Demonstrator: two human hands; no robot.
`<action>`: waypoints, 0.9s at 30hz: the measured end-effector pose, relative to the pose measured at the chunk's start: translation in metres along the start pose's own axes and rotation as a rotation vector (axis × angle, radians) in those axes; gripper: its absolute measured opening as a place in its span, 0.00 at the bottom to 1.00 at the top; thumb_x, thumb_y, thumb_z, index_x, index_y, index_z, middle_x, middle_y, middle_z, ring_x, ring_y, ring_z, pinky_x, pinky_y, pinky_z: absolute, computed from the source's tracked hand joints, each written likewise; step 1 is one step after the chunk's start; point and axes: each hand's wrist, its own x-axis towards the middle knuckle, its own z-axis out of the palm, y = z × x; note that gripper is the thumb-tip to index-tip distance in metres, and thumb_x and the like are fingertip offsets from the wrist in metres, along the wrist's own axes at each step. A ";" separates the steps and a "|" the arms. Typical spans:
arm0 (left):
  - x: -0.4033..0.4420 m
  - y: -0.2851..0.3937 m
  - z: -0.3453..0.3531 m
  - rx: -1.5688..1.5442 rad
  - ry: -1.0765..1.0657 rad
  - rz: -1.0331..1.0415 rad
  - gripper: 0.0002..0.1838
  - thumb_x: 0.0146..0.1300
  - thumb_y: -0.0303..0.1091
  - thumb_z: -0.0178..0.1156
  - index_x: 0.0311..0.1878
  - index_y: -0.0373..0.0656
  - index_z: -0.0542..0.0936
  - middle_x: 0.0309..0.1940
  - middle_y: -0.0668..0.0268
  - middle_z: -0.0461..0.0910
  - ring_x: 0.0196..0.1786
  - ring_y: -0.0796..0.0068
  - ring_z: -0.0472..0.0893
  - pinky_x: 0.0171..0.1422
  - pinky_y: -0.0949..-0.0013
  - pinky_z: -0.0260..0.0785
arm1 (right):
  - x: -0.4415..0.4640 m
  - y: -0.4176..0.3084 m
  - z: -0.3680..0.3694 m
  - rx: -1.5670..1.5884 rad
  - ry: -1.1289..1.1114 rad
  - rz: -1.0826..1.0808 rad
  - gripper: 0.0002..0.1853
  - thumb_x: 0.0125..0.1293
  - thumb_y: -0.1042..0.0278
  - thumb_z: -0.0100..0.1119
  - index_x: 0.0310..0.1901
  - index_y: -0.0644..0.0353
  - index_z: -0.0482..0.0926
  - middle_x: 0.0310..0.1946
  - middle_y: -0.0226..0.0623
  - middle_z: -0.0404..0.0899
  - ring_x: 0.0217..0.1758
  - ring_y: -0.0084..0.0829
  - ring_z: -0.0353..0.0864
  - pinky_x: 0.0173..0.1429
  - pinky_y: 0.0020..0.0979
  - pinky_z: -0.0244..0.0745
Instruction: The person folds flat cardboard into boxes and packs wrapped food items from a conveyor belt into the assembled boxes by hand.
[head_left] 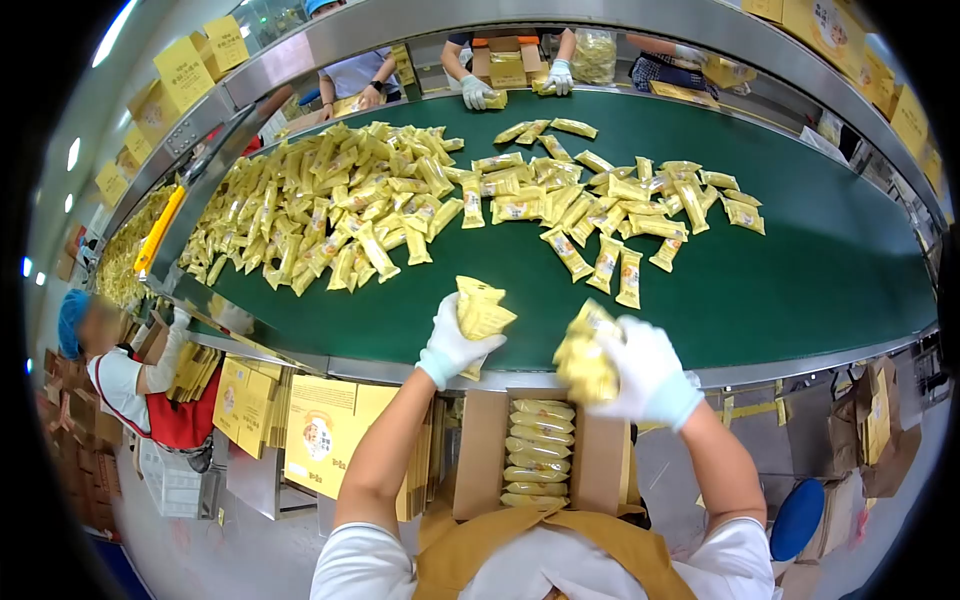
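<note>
My left hand [456,342], in a white glove, is closed around several yellow snack packets [482,312] just above the belt's near edge. To its right, my gloved right hand [648,372] grips another bunch of yellow snack packets [586,358], slightly blurred. Below and between both hands stands an open cardboard box [482,455] against my apron. Inside it, a column of yellow packets [540,440] lies stacked flat. Ahead, the green conveyor belt [800,290] carries a large heap of loose packets [330,200] on the left and a scattered group [610,200] nearer the middle.
Flat yellow cartons [325,440] stand left of the box. A co-worker in a red apron [190,420] is at far left. Across the belt, another person's gloved hands [477,92] hold packets. A metal rail [600,15] arches overhead; a blue stool [798,520] stands at right.
</note>
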 end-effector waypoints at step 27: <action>-0.127 0.064 0.055 0.618 -0.385 0.726 0.47 0.41 0.43 0.75 0.67 0.34 0.69 0.59 0.50 0.73 0.63 0.48 0.73 0.70 0.47 0.62 | -0.060 -0.113 0.176 0.192 -0.690 -0.144 0.50 0.61 0.35 0.63 0.78 0.53 0.56 0.61 0.54 0.76 0.57 0.51 0.82 0.60 0.48 0.76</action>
